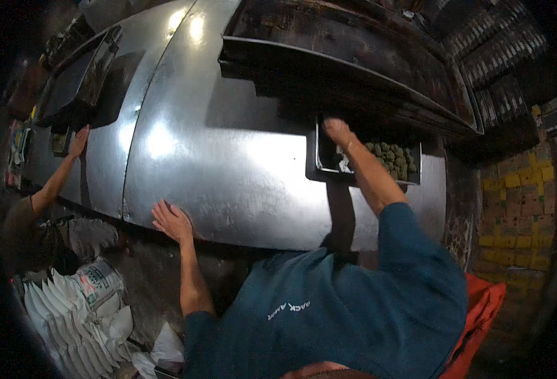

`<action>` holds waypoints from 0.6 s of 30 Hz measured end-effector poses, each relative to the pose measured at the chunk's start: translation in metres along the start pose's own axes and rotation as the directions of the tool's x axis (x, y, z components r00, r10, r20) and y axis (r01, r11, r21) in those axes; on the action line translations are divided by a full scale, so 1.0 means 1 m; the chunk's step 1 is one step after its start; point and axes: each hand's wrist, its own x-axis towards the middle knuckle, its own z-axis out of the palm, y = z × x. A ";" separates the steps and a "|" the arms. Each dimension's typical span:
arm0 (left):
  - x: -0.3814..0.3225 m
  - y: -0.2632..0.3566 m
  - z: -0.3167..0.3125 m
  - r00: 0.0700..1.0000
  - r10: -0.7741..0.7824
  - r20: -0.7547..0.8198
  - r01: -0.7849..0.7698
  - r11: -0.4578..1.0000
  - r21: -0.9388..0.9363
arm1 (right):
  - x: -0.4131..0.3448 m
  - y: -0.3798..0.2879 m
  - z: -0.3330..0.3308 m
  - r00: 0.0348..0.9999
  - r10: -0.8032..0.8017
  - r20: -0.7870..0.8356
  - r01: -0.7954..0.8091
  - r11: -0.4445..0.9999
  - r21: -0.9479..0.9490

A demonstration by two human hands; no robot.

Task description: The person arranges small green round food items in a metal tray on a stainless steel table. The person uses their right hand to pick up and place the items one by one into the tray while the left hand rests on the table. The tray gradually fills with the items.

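Observation:
My left hand [173,221] rests palm down on the front edge of the steel-topped table [231,189]. Its fingers are spread and hold nothing. Over the left part of a rectangular metal tray [323,169], my right hand [337,131] is bent with its fingers curled. Those fingertips are hidden, so I cannot tell whether they grip anything. Several lumpy greenish-brown balls [392,158] lie crowded in the tray's right part, partly behind my right forearm. Near them, inside the left part, is a small white thing [343,163] that is too unclear to name.
Large dark trays [354,61] are stacked behind the small tray. To the left, a co-worker's hand [78,142] is by another dark tray [70,80]. White sacks [70,327] lie below on the left. Taped cardboard boxes [517,208] stand on the right.

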 end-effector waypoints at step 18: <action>0.001 -0.011 0.008 1.000 0.014 0.007 -0.014 1.000 -0.003 | -0.049 -0.036 -0.051 0.982 -0.055 0.182 0.077 0.990 -0.119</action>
